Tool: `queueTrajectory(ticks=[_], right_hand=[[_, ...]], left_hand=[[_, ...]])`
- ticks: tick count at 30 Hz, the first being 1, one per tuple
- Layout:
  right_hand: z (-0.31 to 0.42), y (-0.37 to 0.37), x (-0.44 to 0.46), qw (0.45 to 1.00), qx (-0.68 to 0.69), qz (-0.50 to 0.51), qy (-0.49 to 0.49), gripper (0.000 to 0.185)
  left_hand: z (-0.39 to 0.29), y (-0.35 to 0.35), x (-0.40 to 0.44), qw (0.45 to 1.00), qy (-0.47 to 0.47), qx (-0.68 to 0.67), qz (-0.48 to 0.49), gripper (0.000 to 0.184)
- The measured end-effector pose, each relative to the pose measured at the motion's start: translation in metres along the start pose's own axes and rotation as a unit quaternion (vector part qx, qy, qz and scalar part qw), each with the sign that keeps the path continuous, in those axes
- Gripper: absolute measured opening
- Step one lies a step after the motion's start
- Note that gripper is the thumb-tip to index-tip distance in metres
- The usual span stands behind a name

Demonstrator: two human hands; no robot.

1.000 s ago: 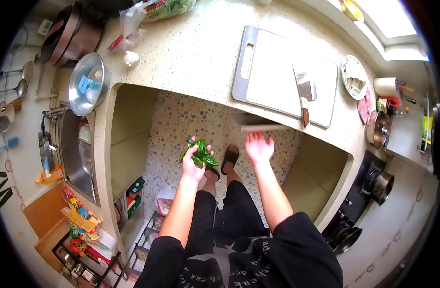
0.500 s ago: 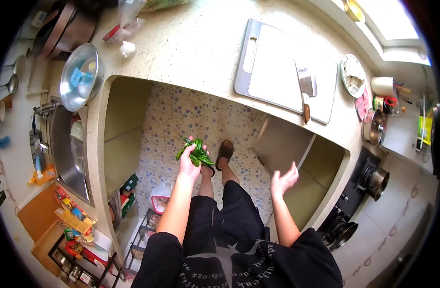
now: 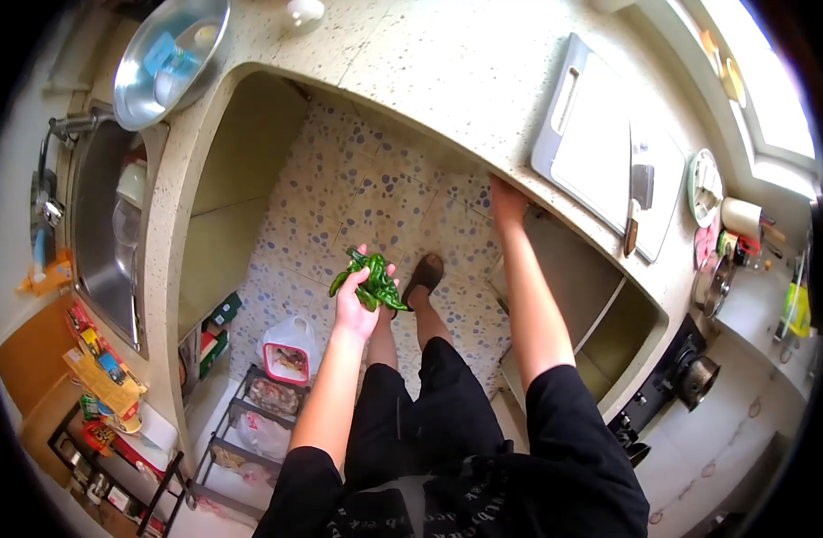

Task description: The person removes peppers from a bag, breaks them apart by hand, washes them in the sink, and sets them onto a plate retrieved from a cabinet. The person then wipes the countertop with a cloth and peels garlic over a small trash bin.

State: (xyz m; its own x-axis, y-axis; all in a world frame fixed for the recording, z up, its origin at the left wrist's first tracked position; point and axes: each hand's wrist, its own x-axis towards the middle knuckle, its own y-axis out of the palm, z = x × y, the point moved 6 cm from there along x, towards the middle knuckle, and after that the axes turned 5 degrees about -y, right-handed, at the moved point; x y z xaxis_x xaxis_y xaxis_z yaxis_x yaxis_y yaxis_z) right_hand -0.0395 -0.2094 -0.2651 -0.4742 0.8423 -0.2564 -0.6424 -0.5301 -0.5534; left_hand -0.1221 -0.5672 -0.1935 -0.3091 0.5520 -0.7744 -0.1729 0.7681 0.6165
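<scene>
My left hand (image 3: 356, 309) is closed, palm up, around a bunch of green peppers (image 3: 383, 285), held above the floor in front of my body. My right arm stretches forward, and my right hand (image 3: 508, 199) is at the underside of the counter edge (image 3: 470, 134). The counter hides its fingers, so what it touches cannot be made out. Just below that wrist is a grey cabinet panel (image 3: 568, 260).
On the counter lie a white cutting board (image 3: 582, 121) and a cleaver (image 3: 640, 184) with a wooden handle. A plate (image 3: 704, 188) stands beyond them. To the left are a metal bowl (image 3: 182, 94) and a sink (image 3: 93, 233). A wire rack (image 3: 227, 435) stands at lower left.
My right hand has moved forward and up from beside the cabinet to the counter's underside. The camera view has turned, shifting the board rightward. My left hand keeps the peppers.
</scene>
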Motion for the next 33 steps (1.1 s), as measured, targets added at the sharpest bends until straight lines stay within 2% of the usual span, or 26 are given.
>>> queueTrajectory(ticks=[2, 3, 4, 5, 7, 9, 11, 14, 16, 17, 20, 21, 24, 26, 30, 32, 33], right_hand=[[0.007, 0.013, -0.051, 0.996, 0.075, -0.04, 0.0, 0.044], [0.022, 0.022, -0.082, 0.999, 0.047, -0.028, -0.001, 0.031], [0.04, 0.034, -0.111, 0.997, -0.025, 0.018, -0.067, 0.02], [0.044, 0.056, -0.137, 0.996, 0.051, 0.069, -0.033, 0.016], [0.088, 0.094, -0.177, 0.986, -0.044, 0.09, -0.131, 0.023], [0.098, 0.146, -0.205, 0.982, 0.036, 0.162, -0.09, 0.026], [0.13, 0.183, -0.22, 0.961, 0.039, 0.241, -0.127, 0.031], [0.162, 0.23, -0.232, 0.941, 0.061, 0.288, -0.17, 0.036], [0.176, 0.25, -0.232, 0.93, 0.09, 0.297, -0.195, 0.039], [0.178, 0.259, -0.231, 0.922, 0.081, 0.338, -0.171, 0.047], [0.182, 0.267, -0.23, 0.891, 0.089, 0.321, -0.31, 0.056], [0.171, 0.268, -0.229, 0.883, 0.105, 0.355, -0.289, 0.062], [0.14, 0.235, -0.213, 0.931, 0.094, 0.285, -0.206, 0.061], [0.086, 0.212, -0.196, 0.959, 0.156, 0.225, -0.072, 0.061], [-0.016, 0.136, -0.138, 0.98, 0.186, 0.065, 0.032, 0.055], [-0.038, 0.093, -0.108, 0.977, 0.196, -0.012, 0.088, 0.056], [-0.052, 0.077, -0.088, 0.983, 0.172, -0.033, 0.051, 0.054]], left_hand=[[-0.005, -0.006, -0.001, 1.0, -0.001, -0.015, 0.003, 0.059], [-0.008, -0.01, -0.002, 1.0, -0.002, -0.023, 0.007, 0.06], [-0.011, -0.015, -0.004, 1.0, -0.003, -0.029, 0.01, 0.06], [-0.015, -0.021, -0.006, 1.0, 0.002, -0.031, 0.002, 0.062], [-0.025, -0.046, -0.007, 0.999, 0.004, -0.024, 0.022, 0.06], [-0.041, -0.065, -0.013, 0.999, 0.011, -0.028, 0.017, 0.058], [-0.061, -0.088, -0.018, 0.998, 0.025, -0.058, 0.018, 0.059], [-0.096, -0.118, -0.018, 0.996, 0.066, -0.056, 0.029, 0.063], [-0.12, -0.107, -0.025, 0.994, 0.09, -0.056, 0.02, 0.067], [-0.127, -0.111, -0.023, 0.993, 0.089, -0.066, 0.03, 0.066], [-0.141, -0.114, -0.018, 0.989, 0.096, -0.094, 0.061, 0.066], [-0.143, -0.114, -0.019, 0.989, 0.1, -0.092, 0.064, 0.067], [-0.136, -0.109, -0.02, 0.99, 0.117, -0.076, 0.03, 0.071], [-0.118, -0.114, -0.01, 0.994, 0.097, -0.041, 0.009, 0.07], [-0.081, -0.105, 0.035, 0.994, 0.079, 0.072, 0.011, 0.064], [-0.071, -0.074, 0.059, 0.983, 0.095, 0.155, -0.029, 0.059], [-0.066, -0.061, 0.081, 0.969, 0.121, 0.214, -0.021, 0.059]])
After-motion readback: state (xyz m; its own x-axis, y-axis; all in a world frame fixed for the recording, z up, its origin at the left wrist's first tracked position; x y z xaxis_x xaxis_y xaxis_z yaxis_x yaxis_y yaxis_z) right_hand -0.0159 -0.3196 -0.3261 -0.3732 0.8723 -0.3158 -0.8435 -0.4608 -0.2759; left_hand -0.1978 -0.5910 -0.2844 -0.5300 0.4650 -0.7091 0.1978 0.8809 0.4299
